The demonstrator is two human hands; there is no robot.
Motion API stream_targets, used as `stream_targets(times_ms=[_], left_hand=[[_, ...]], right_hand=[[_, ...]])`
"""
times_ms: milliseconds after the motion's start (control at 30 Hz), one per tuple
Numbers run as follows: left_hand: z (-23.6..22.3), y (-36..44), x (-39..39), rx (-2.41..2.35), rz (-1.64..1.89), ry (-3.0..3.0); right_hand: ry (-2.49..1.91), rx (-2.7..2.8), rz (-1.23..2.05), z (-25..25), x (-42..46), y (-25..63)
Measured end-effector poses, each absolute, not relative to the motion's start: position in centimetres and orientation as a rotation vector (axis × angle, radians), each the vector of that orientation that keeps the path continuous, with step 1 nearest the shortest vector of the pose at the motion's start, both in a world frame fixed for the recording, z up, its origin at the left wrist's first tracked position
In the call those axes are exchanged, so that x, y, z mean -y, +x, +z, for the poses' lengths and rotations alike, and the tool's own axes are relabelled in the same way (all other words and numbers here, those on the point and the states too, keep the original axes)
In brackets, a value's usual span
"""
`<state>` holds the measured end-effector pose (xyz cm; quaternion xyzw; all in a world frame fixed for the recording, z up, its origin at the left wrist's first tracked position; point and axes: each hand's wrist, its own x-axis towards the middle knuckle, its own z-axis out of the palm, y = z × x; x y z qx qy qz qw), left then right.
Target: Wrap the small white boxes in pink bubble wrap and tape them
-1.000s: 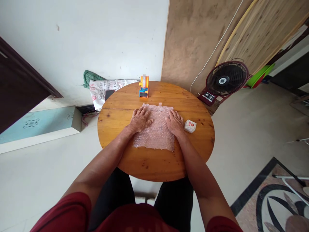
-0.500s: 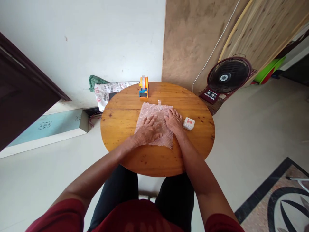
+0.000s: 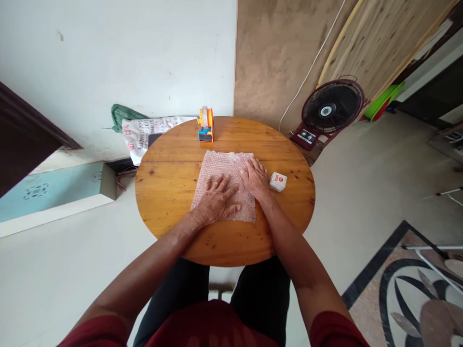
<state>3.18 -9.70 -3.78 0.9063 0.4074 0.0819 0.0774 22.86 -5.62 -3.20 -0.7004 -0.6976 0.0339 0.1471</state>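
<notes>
A sheet of pinkish bubble wrap [image 3: 220, 166] lies flat in the middle of a round wooden table [image 3: 166, 183]. My left hand [image 3: 216, 200] rests palm down on the sheet's near left part, fingers spread. My right hand [image 3: 256, 179] lies flat on the sheet's right edge, fingers stretched out. A small white box with a red mark [image 3: 278, 181] sits on the table just right of my right hand. An orange and blue tape dispenser [image 3: 206, 126] stands at the table's far edge.
A dark standing fan [image 3: 331, 111] sits on the floor to the right behind the table, against wooden boards. A printed white sack [image 3: 142, 132] and a green bag lie by the wall at the left. A patterned rug [image 3: 408, 284] covers the floor at right.
My left hand slid from the sheet's left edge toward its near middle. The right hand stayed at the sheet's right edge. The camera view shifted a little.
</notes>
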Motion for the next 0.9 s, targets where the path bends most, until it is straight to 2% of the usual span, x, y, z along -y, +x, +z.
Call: stream_targets(times_ms=[267, 400, 567, 733, 900], left_hand=[[-3.9, 3.2, 9.7, -1.207, 0.285, 2.706], [-3.4, 3.3, 9.8, -1.216, 0.29, 2.723], [-2.2, 3.4, 10.1, -1.213, 0.116, 2.614], [-1.6, 3.5, 10.3, -1.222, 0.095, 2.53], [-1.7, 3.3, 10.5, -1.216, 0.086, 2.448]], right_hand=[[-1.716, 2.157, 0.037, 3.1, 8.8, 23.2], [-1.769, 2.1, 0.08, 5.3, 10.9, 26.4], [-1.931, 2.065, 0.064, 3.6, 12.3, 30.5], [-2.116, 2.091, 0.065, 1.0, 12.1, 31.7], [-2.147, 1.861, 0.157, 0.3, 11.8, 32.0]])
